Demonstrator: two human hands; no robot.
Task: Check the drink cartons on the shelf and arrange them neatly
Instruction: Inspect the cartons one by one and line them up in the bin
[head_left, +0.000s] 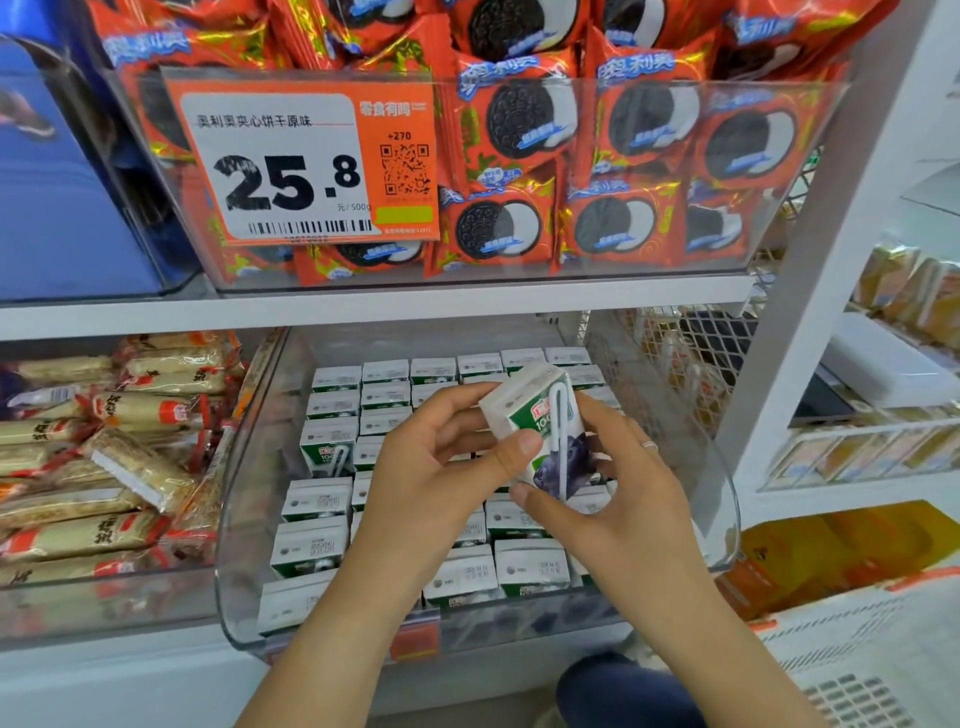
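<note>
- Green-and-white drink carton (540, 426) is up in both hands, tilted, lifted clear above the rest of the cartons, straw side facing the camera.
- Left hand (431, 467) grips it from the left, thumb pressed on the front face, fingers curled round the back.
- Right hand (618, 483) pinches the lower right corner, thumb under the bottom edge; there's a ring on one finger.
- Other cartons (332, 415) sit packed in rows in the clear plastic bin (234, 545), mostly upright, pretty tight front to back.
- Bin's curved front lip sits just under the wrists, and the shelf (363, 301) above hangs low, so headroom's limited.
- Wrapped snack bars (104, 441) fill the next bin left; cookie packs (623, 156) and a price tag (301, 156) are overhead.
</note>
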